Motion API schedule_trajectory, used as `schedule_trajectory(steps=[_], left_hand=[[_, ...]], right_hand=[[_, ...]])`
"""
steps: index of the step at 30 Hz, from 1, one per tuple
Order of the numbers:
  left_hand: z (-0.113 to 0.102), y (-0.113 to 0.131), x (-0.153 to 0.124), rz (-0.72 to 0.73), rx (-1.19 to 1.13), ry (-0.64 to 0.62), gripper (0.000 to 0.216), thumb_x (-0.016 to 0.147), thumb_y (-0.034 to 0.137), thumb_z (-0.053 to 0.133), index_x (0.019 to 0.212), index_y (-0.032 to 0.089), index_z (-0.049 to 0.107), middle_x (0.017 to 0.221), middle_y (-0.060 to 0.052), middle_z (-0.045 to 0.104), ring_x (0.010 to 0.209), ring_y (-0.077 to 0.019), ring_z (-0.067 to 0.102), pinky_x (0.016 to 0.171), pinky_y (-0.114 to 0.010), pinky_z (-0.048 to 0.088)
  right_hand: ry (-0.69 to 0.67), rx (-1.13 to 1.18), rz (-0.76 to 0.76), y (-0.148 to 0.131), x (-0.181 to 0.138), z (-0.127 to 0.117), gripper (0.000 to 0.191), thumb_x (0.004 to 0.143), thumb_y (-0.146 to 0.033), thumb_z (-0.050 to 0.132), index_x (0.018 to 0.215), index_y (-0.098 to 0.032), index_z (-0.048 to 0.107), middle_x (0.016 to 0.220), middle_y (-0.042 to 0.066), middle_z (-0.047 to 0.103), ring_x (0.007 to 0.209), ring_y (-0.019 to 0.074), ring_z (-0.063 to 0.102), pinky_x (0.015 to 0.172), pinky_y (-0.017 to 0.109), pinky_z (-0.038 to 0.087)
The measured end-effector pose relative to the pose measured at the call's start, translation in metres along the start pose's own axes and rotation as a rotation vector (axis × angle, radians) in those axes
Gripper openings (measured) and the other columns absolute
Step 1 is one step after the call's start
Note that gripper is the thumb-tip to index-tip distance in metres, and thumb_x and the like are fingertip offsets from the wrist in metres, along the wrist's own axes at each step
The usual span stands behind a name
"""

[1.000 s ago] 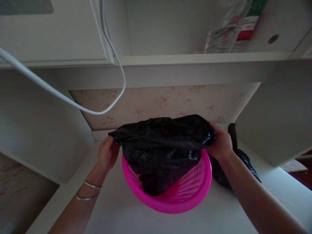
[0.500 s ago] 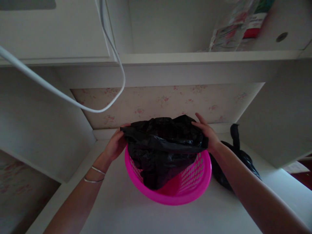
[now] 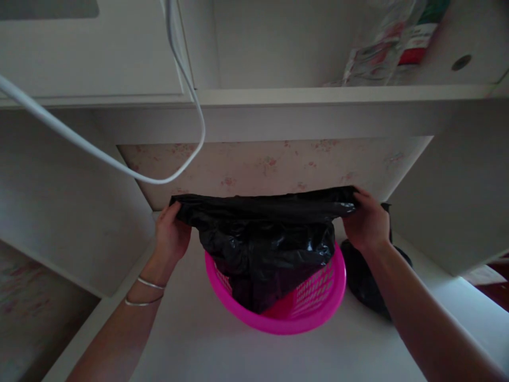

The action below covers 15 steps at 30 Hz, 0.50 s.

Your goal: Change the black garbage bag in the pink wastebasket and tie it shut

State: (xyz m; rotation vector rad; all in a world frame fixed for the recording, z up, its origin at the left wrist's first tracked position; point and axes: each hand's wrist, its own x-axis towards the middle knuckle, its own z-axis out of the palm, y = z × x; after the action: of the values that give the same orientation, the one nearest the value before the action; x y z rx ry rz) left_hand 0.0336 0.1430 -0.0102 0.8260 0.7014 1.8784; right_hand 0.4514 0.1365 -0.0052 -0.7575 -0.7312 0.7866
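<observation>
A bright pink perforated basket [image 3: 318, 305] stands on a white desk surface [image 3: 207, 350]. A black plastic bag [image 3: 266, 244] hangs down into it. My left hand [image 3: 170, 236] grips the bag's top edge at the left, fingers curled round the plastic. My right hand [image 3: 366, 223] grips the same edge at the right. The edge is stretched into a nearly straight line between the two hands, above the basket's far rim. Two thin bangles sit on my left wrist.
Another black bag [image 3: 363, 281] lies on the desk just right of the basket, partly behind my right arm. A white cable [image 3: 119, 167] loops down at upper left. A shelf [image 3: 318, 95] above holds clear plastic packaging [image 3: 374, 48]. Flowered wallpaper backs the recess.
Both hands moved apart and took hold of the bag's rim, pulling it taut and wide. Half a second ago the hands were closer together on the crumpled bag.
</observation>
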Motion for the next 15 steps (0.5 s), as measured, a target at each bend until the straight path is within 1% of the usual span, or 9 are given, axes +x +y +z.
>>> schedule_trajectory(steps=[1,2,4,6,7,9,11,13,15], left_hand=[[0.001,0.003,-0.001,-0.008,0.009,0.003,0.017,0.077,0.025,0.077,0.093,0.021,0.076,0.098,0.0,0.077,0.094,-0.016,0.068,0.084,-0.026,0.054],[0.002,0.005,-0.001,-0.015,0.019,0.004,0.017,0.077,0.023,0.077,0.094,0.021,0.076,0.097,0.0,0.077,0.093,-0.0151,0.067,0.082,-0.024,0.053],[0.004,0.008,-0.003,-0.026,0.025,0.014,0.016,0.078,0.019,0.076,0.093,0.021,0.075,0.094,0.001,0.076,0.089,-0.0135,0.067,0.079,-0.022,0.053],[0.005,0.008,-0.004,-0.051,0.023,0.023,0.013,0.08,0.018,0.074,0.092,0.022,0.074,0.091,0.002,0.076,0.085,-0.0132,0.067,0.077,-0.022,0.054],[0.005,0.008,-0.004,-0.073,0.023,0.022,0.013,0.081,0.018,0.073,0.092,0.023,0.074,0.091,0.002,0.076,0.085,-0.0137,0.068,0.077,-0.023,0.055],[0.006,0.009,-0.004,-0.118,0.021,0.017,0.013,0.083,0.019,0.07,0.094,0.023,0.075,0.091,0.001,0.077,0.086,-0.0155,0.069,0.078,-0.025,0.056],[0.008,0.011,-0.006,-0.152,0.014,0.016,0.013,0.084,0.019,0.067,0.094,0.022,0.075,0.089,0.0,0.077,0.088,-0.0178,0.071,0.081,-0.028,0.058],[0.012,0.016,-0.012,-0.169,0.0,0.002,0.012,0.085,0.023,0.067,0.092,0.021,0.076,0.089,-0.001,0.078,0.093,-0.0207,0.072,0.085,-0.032,0.06],[0.018,0.024,-0.022,-0.145,-0.013,-0.038,0.015,0.084,0.032,0.07,0.093,0.022,0.077,0.096,-0.002,0.079,0.102,-0.0237,0.071,0.09,-0.035,0.06]], right_hand=[[-0.037,0.021,0.002,-0.004,-0.005,-0.003,0.023,0.076,-0.035,0.075,0.099,-0.031,0.075,0.103,-0.005,0.076,0.101,0.0157,0.07,0.085,0.028,0.059],[-0.089,0.041,0.019,-0.009,-0.012,-0.005,0.03,0.078,-0.04,0.075,0.107,-0.033,0.074,0.106,-0.005,0.076,0.1,0.0158,0.071,0.084,0.029,0.059],[-0.247,0.021,0.094,-0.016,-0.028,-0.009,0.054,0.073,-0.048,0.082,0.124,-0.035,0.07,0.113,-0.002,0.076,0.098,0.0194,0.072,0.083,0.033,0.06],[-0.38,-0.139,0.145,-0.02,-0.041,-0.012,0.069,0.061,-0.04,0.091,0.127,-0.033,0.07,0.109,0.002,0.077,0.094,0.0231,0.072,0.083,0.038,0.06],[-0.408,-0.261,0.127,-0.021,-0.044,-0.014,0.068,0.057,-0.033,0.094,0.122,-0.031,0.073,0.102,0.002,0.078,0.089,0.0232,0.072,0.081,0.038,0.06],[-0.39,-0.526,0.031,-0.021,-0.044,-0.015,0.05,0.058,-0.028,0.094,0.106,-0.027,0.079,0.081,0.0,0.075,0.075,0.0197,0.068,0.073,0.034,0.058],[-0.297,-0.656,-0.074,-0.022,-0.04,-0.011,0.031,0.063,-0.031,0.092,0.091,-0.024,0.081,0.066,-0.002,0.069,0.063,0.0163,0.061,0.063,0.03,0.055],[-0.193,-0.601,-0.109,-0.027,-0.035,-0.001,0.024,0.068,-0.034,0.09,0.087,-0.023,0.08,0.067,-0.002,0.069,0.06,0.0149,0.06,0.059,0.028,0.054],[-0.133,-0.419,-0.061,-0.037,-0.036,0.014,0.025,0.072,-0.036,0.087,0.094,-0.026,0.079,0.078,-0.001,0.074,0.064,0.0149,0.064,0.058,0.026,0.055]])
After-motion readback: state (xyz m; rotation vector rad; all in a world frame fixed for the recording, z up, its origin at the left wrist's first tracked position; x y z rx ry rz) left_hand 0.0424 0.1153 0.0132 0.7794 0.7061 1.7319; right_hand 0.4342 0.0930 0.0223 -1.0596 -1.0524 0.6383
